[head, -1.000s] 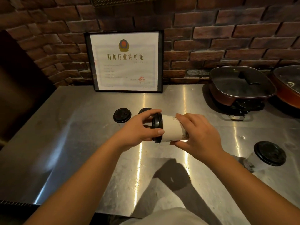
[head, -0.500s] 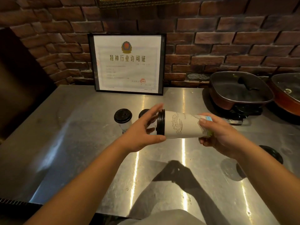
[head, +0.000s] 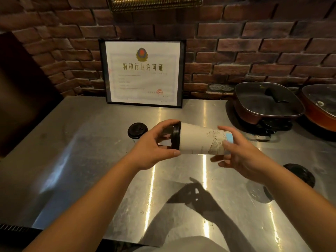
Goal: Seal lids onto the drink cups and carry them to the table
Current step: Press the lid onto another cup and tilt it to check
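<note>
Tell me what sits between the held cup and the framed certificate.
Head view: nothing but bare steel counter between the paper cup and the framed certificate.

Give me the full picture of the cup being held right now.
The white paper cup lies on its side in the air above the steel counter, lid end pointing left. It has a black plastic lid, a line drawing and a light blue label near its base. The left hand grips the lid end; the right hand holds the base.
</note>
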